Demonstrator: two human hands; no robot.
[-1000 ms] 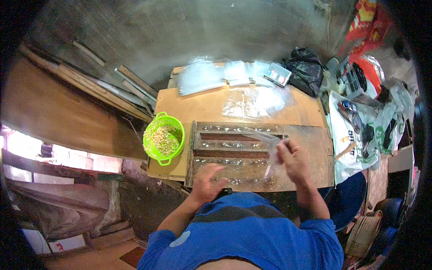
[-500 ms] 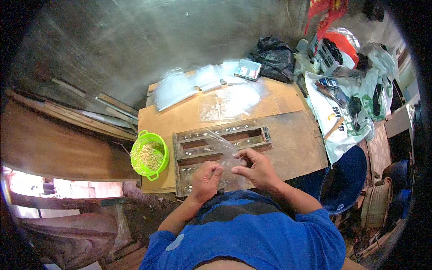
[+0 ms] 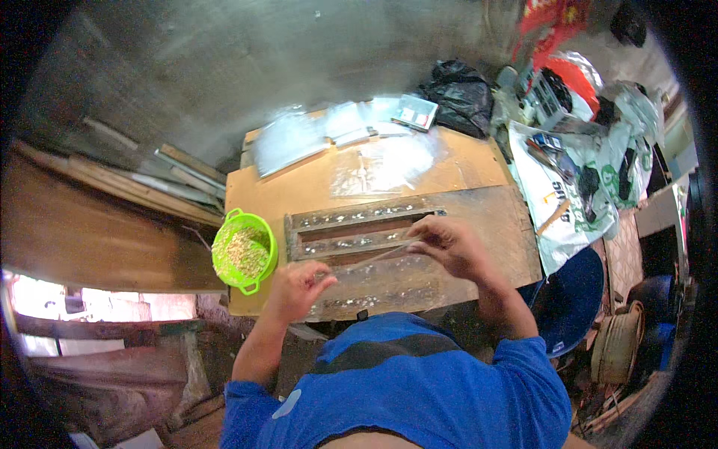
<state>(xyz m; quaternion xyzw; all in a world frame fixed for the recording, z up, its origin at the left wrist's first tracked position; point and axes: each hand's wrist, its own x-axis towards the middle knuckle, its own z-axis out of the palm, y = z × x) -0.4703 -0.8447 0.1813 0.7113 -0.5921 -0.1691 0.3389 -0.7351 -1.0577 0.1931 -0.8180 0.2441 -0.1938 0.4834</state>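
A clear plastic bag (image 3: 366,269) is stretched low over the slotted wooden frame, its top edge pulled taut between my two hands. My left hand (image 3: 299,286) pinches one end at the lower left of the frame; my right hand (image 3: 441,245), higher and to the right, pinches the other. The frame (image 3: 314,217), speckled with white bits, lies on a tan board table (image 3: 250,191). Left of it stands a green plastic colander (image 3: 245,254) holding pale chopped bits or grains.
Stacks of clear bags (image 3: 288,142), a small flat case (image 3: 413,114) and a black plastic bag (image 3: 456,96) sit along the back. White sacks with tools (image 3: 553,224) crowd the right, above a blue tub (image 3: 568,299). Planks (image 3: 112,183) lean at the left.
The bag, upright in my right hand earlier, is now drawn out sideways between both hands. My left hand has moved left, my right hand up and to the right.
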